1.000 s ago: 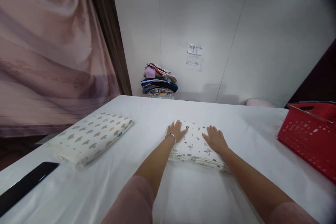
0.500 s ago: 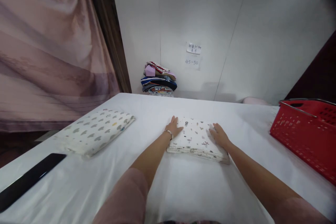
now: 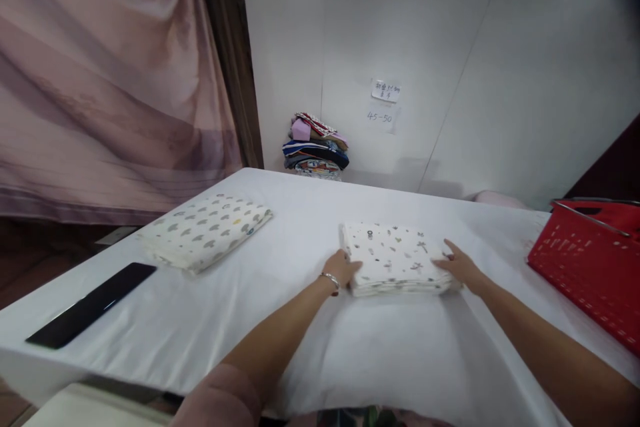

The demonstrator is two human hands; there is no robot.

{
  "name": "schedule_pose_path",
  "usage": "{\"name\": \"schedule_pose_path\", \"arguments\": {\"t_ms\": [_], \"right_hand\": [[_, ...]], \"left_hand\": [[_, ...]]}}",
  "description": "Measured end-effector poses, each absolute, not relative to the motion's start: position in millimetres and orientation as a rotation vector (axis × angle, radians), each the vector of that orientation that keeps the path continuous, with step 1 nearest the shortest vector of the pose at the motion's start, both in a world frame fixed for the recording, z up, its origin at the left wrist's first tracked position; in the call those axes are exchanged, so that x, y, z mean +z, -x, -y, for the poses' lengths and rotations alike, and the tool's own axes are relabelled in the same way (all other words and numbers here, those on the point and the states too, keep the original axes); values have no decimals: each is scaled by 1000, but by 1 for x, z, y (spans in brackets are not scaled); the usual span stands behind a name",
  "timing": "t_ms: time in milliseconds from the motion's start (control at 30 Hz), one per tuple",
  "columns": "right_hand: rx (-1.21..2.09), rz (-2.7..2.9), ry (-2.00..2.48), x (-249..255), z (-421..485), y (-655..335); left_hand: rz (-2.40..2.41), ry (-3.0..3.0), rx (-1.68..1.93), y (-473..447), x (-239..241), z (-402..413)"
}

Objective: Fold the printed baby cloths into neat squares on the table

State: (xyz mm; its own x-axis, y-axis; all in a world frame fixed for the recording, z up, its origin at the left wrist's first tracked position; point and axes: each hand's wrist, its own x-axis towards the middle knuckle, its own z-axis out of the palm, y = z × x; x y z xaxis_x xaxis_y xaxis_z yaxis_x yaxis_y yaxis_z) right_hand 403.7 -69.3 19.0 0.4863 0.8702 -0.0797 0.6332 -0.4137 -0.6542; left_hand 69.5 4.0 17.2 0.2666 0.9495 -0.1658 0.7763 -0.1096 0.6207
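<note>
A folded white cloth [image 3: 395, 253] printed with small grey and brown motifs lies in several layers on the table. My left hand [image 3: 343, 269], with a bracelet at the wrist, grips its near left corner, thumb on top and the other fingers out of sight at the side. At the right edge, my right hand [image 3: 460, 267] holds the near corner, its thumb over the top and a finger stretched along the side. Another folded cloth [image 3: 213, 227], cream with grey heart-like shapes, rests apart to the left.
The table [image 3: 240, 320] has a white cover. A black flat panel [image 3: 95, 303] lies near its left edge. On the right stands a red plastic basket [image 3: 590, 273] with metal handles. Behind the table, a stack of folded textiles [image 3: 317, 150] rises against the wall.
Both hands have moved from the sides of the cloth to its near corners and closed on them. The cloth now sits straighter, its front edge more level. The view has shifted slightly.
</note>
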Motion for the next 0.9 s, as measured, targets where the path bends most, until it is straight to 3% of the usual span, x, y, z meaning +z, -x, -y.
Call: {"name": "schedule_pose_path", "arguments": {"t_ms": [167,267,433,900], "right_hand": [[86,1446,2376,35,39,-422],[83,1607,2146,37,36,-384],[343,1738,1865,29,67,-298],[-225,2121,1737,1,119,-244]], "left_hand": [[-1297,-1987,287,-101,8,35],[-1278,-1964,333,-98,7,33],[-1385,-1959,501,-81,11,1],[-1481,-2051,629,-105,3,-66]]}}
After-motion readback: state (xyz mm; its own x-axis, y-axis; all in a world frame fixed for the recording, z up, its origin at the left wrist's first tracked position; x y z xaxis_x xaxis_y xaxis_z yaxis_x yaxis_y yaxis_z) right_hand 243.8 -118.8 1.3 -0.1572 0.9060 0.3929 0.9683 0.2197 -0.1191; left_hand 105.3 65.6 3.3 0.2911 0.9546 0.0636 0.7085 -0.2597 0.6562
